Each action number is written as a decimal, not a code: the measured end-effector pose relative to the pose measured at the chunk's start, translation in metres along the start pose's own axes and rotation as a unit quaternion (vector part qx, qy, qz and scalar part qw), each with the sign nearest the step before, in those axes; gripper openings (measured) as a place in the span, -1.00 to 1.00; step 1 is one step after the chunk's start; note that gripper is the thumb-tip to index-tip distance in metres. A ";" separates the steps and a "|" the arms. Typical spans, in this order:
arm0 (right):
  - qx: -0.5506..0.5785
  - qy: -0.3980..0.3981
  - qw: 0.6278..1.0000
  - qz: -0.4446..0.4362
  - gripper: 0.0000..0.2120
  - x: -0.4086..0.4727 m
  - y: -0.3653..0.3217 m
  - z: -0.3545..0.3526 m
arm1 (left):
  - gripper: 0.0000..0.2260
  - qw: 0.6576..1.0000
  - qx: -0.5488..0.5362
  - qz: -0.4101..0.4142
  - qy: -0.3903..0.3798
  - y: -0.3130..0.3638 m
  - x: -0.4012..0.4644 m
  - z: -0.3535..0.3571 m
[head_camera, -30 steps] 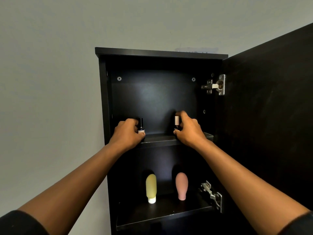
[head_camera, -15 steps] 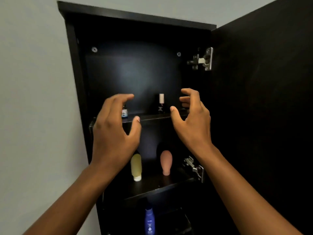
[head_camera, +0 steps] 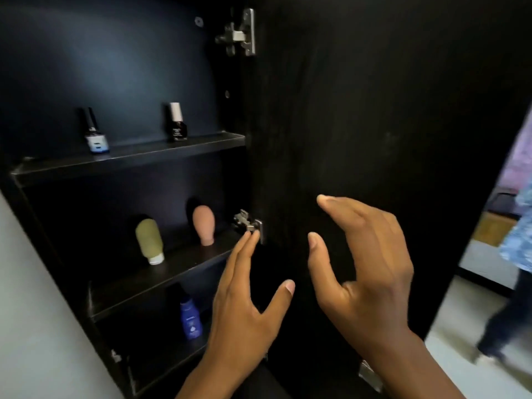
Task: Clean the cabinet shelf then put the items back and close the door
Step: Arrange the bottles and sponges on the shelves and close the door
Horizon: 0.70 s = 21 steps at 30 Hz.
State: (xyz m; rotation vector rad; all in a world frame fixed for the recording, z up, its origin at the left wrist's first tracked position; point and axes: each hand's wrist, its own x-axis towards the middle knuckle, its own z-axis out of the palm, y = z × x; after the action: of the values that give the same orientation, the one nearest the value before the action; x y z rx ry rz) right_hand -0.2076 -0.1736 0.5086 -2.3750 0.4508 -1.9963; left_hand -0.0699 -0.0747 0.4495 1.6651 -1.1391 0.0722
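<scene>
Two small nail-polish bottles, black-capped (head_camera: 95,133) and white-capped (head_camera: 176,122), are now standing released on the black upper shelf (head_camera: 129,156), upper left. Left hand (head_camera: 244,309) and right hand (head_camera: 365,272) are withdrawing, fingers apart, empty (open dark cabinet door (head_camera: 374,110) probably next).

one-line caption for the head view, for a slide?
Both hands, left and right, open and empty before the open cabinet door; bottles stand on the shelves.

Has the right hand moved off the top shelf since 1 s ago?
Yes. The right hand has left the white-capped bottle on the top shelf; it is now lower and rightward, open before the door.
</scene>
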 end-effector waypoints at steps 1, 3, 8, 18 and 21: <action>-0.007 0.011 1.000 -0.003 -0.69 -0.005 0.005 -0.014 | -0.20 1.000 -0.011 -0.004 -0.017 0.004 -0.006 0.012; -0.014 0.031 0.999 -0.002 -0.73 -0.011 0.016 -0.041 | -0.18 0.999 -0.031 -0.010 -0.044 0.015 -0.016 0.037; -0.029 0.081 0.996 0.017 -0.73 -0.015 0.052 -0.092 | -0.17 0.997 -0.059 -0.012 -0.047 0.047 -0.026 0.094; 0.191 -0.086 0.920 0.330 -0.63 -0.121 0.111 -0.092 | -0.22 0.987 -0.087 -0.119 0.059 0.056 -0.098 0.196; 0.184 -0.157 0.897 0.370 -0.70 -0.164 0.120 -0.081 | -0.29 0.973 -0.093 -0.202 0.064 0.041 -0.125 0.224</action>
State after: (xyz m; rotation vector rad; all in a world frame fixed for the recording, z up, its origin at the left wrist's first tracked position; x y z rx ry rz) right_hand -0.3358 -0.2380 0.3438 -1.8356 0.7366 -1.2080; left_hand -0.2704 -0.1668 0.3129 1.6660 -0.6730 -0.1792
